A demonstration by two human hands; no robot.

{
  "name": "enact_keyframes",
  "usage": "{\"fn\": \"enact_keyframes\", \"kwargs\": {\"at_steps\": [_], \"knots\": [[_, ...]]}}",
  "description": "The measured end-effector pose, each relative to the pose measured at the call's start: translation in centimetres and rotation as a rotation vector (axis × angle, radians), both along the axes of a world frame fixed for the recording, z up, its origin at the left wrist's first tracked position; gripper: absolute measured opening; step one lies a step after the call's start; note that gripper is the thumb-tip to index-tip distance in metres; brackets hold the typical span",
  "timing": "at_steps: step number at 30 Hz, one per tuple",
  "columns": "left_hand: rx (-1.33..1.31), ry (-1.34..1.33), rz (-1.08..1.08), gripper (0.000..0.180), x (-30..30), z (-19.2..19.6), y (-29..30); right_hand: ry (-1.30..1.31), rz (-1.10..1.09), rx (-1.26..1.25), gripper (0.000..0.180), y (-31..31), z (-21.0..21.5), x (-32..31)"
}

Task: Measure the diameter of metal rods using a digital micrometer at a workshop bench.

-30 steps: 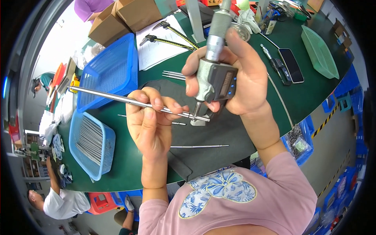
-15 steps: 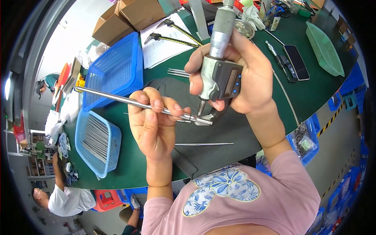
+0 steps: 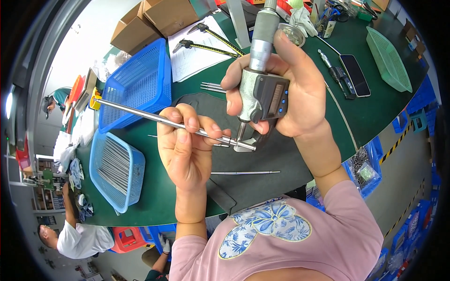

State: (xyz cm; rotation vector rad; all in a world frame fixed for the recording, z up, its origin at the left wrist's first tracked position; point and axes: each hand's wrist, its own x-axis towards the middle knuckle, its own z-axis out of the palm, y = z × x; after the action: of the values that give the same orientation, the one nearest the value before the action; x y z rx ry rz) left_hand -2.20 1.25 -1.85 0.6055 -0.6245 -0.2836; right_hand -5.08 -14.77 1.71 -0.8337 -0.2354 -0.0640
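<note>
Left hand [image 3: 185, 152] pinches steel rod [image 3: 140, 114] level; right hand [image 3: 295, 89] holds micrometer [image 3: 260, 89] upright.

Beside the digital micrometer [image 3: 260, 93], the right hand [image 3: 293, 89] covers its frame's far side and the left hand [image 3: 185, 150] hides the middle of the thin steel rod [image 3: 140, 115], whose tip between the anvils is too small to tell if it touches, while the thimble's top is cut off by the upper edge.

Bench [image 3: 375, 112]: green | blue baskets: one upturned [image 3: 136, 86], one holding metal rods [image 3: 115, 168] | cardboard boxes [image 3: 154, 21] | calipers on paper [image 3: 206, 42] | phone [image 3: 355, 75] | green tray [image 3: 389, 58] | loose rod [image 3: 246, 173]
</note>
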Motion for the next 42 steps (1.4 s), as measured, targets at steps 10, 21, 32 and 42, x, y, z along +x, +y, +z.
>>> {"fn": "enact_keyframes", "kwargs": {"at_steps": [10,21,32,42], "knots": [[0.006,0.0,-0.011,0.019,-0.2,-0.1,-0.1,-0.032,0.029,0.027,0.055,-0.1,-0.1,-0.2],[0.088,0.002,0.038,0.025,-0.2,0.4,0.8,-0.02,-0.085,-0.176,0.057,-1.6,0.1,0.0],[0.562,0.03,-0.308,0.036,-3.8,-2.7,8.8,-0.076,-0.676,-0.47,0.028,-0.8,-1.2,2.2],[0.374,-0.11,-0.464,0.063,-3.2,-2.5,9.8,-0.209,-0.515,-0.488,0.022,-4.0,-2.5,1.8]]}}
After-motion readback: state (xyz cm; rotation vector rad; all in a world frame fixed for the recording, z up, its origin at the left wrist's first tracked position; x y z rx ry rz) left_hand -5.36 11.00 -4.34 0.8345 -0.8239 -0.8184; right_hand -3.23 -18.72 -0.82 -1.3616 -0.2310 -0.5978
